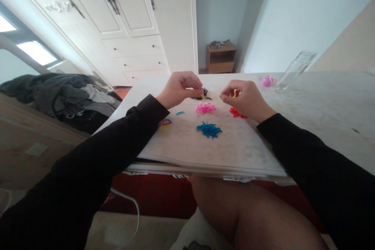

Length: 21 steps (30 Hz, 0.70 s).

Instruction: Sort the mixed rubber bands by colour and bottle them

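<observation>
Over the far side of the white table (175,144), my left hand (183,88) is closed in a pinch with a small yellow rubber band (202,95) at its fingertips. My right hand (246,95) is closed too, its fingers curled round something yellow (235,93) that looks like more bands. Below my left fingertips lies a pile of black bands (197,97), partly hidden. A pink pile (205,108) and a blue pile (209,129) sit nearer to me. Red bands (238,113) lie beneath my right hand, partly covered.
Loose mixed bands (166,122) and a small blue piece (179,113) lie near my left sleeve. At the back right are a clear glass bottle (295,71) and a pink-purple object (267,81). Dark clothes (67,97) are heaped left of the table.
</observation>
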### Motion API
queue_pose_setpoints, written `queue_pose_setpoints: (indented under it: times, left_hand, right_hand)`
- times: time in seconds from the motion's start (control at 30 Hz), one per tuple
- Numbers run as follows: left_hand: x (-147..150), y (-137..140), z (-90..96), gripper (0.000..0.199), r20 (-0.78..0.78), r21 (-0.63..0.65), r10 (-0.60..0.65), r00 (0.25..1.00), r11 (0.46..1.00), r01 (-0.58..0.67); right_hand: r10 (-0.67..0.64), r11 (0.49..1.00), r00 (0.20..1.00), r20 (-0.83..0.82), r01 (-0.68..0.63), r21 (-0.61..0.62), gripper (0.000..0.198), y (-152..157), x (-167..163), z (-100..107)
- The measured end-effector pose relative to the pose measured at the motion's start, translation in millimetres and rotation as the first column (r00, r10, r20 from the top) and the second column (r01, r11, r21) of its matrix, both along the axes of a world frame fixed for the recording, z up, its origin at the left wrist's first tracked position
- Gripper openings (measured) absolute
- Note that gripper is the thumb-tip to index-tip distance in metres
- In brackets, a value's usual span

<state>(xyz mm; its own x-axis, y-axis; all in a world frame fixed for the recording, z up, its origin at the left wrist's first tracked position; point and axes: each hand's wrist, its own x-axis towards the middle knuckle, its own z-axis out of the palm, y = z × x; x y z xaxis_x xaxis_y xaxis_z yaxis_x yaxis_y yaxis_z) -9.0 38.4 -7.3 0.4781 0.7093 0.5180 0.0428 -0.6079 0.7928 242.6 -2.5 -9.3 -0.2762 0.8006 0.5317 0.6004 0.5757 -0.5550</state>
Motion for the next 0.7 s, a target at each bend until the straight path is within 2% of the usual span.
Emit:
queue_pose_setpoints:
  times: [0.1, 0.17, 0.3, 0.5, 0.6, 0.7]
  left_hand:
    - [-2.8, 1.8, 1.3, 0.033, 0.021, 0.001, 0.023, 1.000, 1.000, -0.023]
    - [-1.0, 0.1, 0.2, 0.033, 0.010, -0.013, 0.027, 1.000, 1.000, -0.027]
    - [6.4, -7.2, -2.2, 0.032, 0.002, -0.024, -0.013, 1.000, 1.000, 0.013]
    - [10.4, -14.5, -0.8, 0.026, -0.021, -0.052, -0.028, 0.999, 0.998, 0.027]
    - [8.9, -14.0, 0.4, 0.024, -0.017, -0.061, -0.027, 0.999, 0.998, 0.026]
    - [3.4, -8.7, 1.9, 0.023, 0.007, -0.053, 0.017, 1.000, 0.998, -0.016]
  right_hand:
    - [-0.054, 0.998, 0.998, -0.029, 0.053, -0.015, 0.020, 3.4, 8.8, 0.4]
    - [0.002, 1.000, 1.000, -0.021, -0.002, 0.009, 0.023, 0.4, 5.7, 1.2]
    - [0.188, 0.978, 0.981, 0.044, -0.192, 0.087, 0.022, -9.8, -14.6, 1.4]
    - [0.256, 0.955, 0.965, 0.063, -0.262, 0.138, 0.011, -10.4, -23.7, -1.6]
    - [0.188, 0.972, 0.980, 0.061, -0.194, 0.131, 0.011, -2.1, -7.8, 1.1]
    - [-0.012, 0.990, 1.000, 0.021, 0.009, 0.143, 0.011, 12.8, 20.2, 3.3]
